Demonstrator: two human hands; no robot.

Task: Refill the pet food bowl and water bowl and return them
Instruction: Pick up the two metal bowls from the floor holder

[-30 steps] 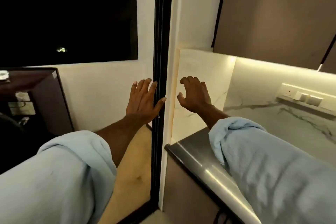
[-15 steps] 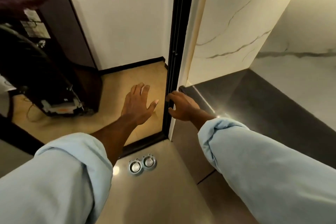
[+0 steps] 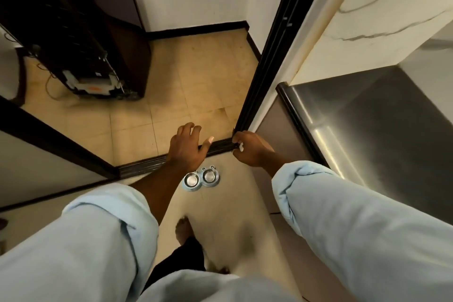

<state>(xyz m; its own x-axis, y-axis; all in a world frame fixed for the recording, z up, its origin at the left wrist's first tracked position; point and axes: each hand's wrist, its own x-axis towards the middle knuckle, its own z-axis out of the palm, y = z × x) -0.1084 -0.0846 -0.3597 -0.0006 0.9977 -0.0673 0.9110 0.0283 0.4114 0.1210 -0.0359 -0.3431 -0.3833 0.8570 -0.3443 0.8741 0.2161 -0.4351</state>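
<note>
Two small shiny metal bowls sit side by side in a pale blue holder (image 3: 189,188) on the floor, just inside the dark door threshold. The left bowl (image 3: 191,179) and the right bowl (image 3: 210,176) both look empty. My left hand (image 3: 187,148) hovers high above them with fingers spread and holds nothing. My right hand (image 3: 250,151) is off to the right of the bowls, fingers curled loosely, nothing in it. My bare foot (image 3: 184,229) stands on the tile below the bowls.
A dark door frame (image 3: 272,51) rises on the right of the opening, with its threshold (image 3: 147,164) across the floor. A steel counter (image 3: 367,115) juts out at right. A dark appliance (image 3: 73,32) stands on the yellow floor beyond.
My view has tipped further down toward the floor, so the bowls sit nearer the middle. Both hands have dropped lower, and my right hand has curled its fingers in.
</note>
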